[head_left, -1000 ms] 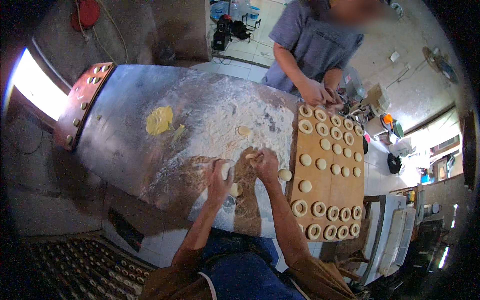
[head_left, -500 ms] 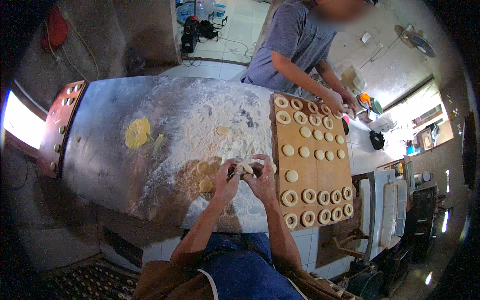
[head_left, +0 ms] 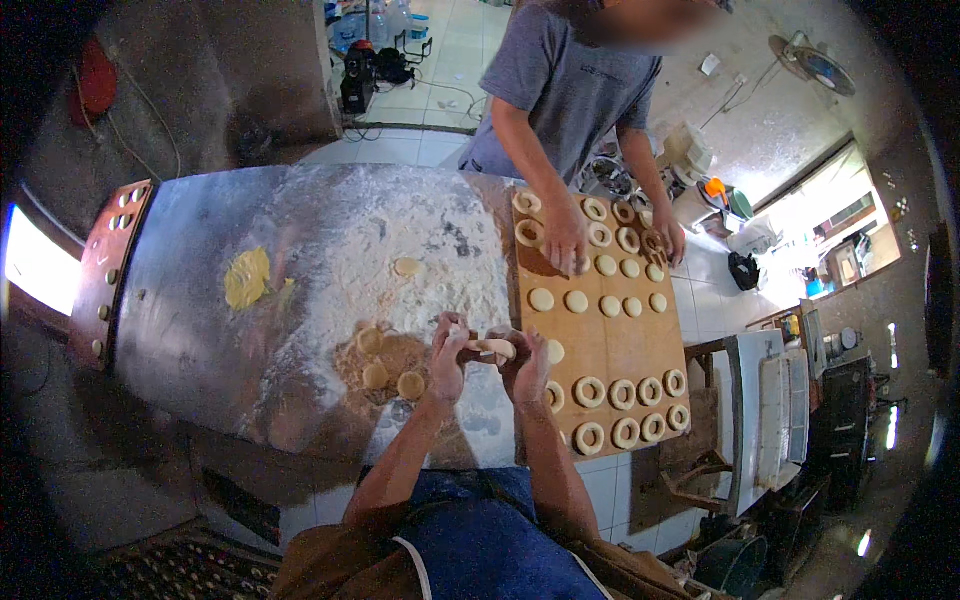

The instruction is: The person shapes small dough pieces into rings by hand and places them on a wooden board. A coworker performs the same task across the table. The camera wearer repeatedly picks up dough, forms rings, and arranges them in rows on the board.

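Note:
My left hand (head_left: 449, 362) and my right hand (head_left: 525, 370) hold a pale piece of dough (head_left: 492, 348) between them, raised above the floured table. It looks stretched and curved, like a ring seen partly edge-on; fingers cover its ends. Left of my hands, small round dough pieces (head_left: 375, 376) lie on the floury surface, and a single dough round (head_left: 407, 267) rests farther off in the flour. Close by my right hand, a wooden board (head_left: 640, 345) carries rows of dough rings (head_left: 590, 391) and flattened dough balls (head_left: 576, 301).
Across the board stands a co-worker, whose hand (head_left: 566, 240) reaches down to a dough ball; the other hand is by the board's far right corner. A yellow smear of fat (head_left: 247, 278) sits on the metal table (head_left: 190, 270). Another board (head_left: 105, 270) with dough pieces is far left.
The dough between my hands has gone from a compact round to a longer, curved shape. One co-worker hand has moved left over the board. My view has shifted slightly right.

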### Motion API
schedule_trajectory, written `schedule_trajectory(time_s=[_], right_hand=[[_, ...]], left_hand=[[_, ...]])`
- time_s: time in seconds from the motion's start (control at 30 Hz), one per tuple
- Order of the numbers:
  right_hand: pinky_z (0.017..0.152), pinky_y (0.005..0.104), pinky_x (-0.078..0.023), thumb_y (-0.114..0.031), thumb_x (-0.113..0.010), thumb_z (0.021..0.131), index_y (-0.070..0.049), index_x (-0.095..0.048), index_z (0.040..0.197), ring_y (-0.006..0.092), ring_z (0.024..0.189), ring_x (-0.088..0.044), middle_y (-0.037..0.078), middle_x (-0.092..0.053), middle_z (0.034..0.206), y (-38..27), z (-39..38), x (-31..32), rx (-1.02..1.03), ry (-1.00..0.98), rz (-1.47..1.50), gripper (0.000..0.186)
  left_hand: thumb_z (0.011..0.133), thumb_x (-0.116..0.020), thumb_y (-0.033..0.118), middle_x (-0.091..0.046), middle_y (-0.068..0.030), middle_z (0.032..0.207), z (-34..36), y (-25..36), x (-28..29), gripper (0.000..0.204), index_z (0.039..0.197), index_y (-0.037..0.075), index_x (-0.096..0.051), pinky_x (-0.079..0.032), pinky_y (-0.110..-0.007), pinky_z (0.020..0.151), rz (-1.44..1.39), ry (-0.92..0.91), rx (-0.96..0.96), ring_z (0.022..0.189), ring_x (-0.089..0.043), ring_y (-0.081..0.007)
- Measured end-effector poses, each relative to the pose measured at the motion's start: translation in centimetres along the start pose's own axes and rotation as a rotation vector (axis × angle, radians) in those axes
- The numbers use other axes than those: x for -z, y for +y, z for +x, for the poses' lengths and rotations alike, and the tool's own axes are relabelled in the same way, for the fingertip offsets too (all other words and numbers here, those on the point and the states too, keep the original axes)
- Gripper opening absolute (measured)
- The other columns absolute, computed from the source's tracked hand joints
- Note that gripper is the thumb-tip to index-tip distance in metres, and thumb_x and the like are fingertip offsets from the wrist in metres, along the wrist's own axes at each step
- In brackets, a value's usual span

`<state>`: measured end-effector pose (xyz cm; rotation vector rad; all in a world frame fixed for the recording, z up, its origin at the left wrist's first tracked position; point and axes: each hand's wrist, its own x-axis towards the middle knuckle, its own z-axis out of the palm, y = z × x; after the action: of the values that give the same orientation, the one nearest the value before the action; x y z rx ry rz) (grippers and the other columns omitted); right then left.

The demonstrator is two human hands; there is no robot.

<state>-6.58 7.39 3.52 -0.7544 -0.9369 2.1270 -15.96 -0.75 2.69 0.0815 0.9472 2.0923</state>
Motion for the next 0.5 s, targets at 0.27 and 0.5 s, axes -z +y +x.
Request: schedule_trajectory(time_s=[0.27,0.5], right_hand=[[0.072,0.0343,-0.047,-0.051,-0.035,0.101,-0.001,-0.060,0.085,0.0151,0.080,-0.053,0.012,-0.058,0.083,-5.3,-0.4,2.7,0.017,0.334,-0.589,0.058],[0.055,0.0367,-0.038,-0.039,-0.039,0.102,0.002,-0.053,0.071,0.0158,0.061,-0.046,0.008,-0.050,0.063,-10.9,-0.8,8.3,0.160,0.017,-0.737,0.053]], left_hand=[[0.096,-0.049,0.031,-0.064,-0.0141,0.097,0.7,-7.9,-5.6,0.027,0.094,0.005,-0.058,-0.048,-0.039,0.068,0.126,0.202,0.054,0.072,-0.057,-0.0257],[0.098,-0.046,0.035,-0.060,-0.0094,0.077,1.2,-12.5,-9.5,0.034,0.089,0.004,-0.056,-0.046,-0.041,0.065,0.149,-0.018,0.096,0.072,-0.058,-0.0243]])
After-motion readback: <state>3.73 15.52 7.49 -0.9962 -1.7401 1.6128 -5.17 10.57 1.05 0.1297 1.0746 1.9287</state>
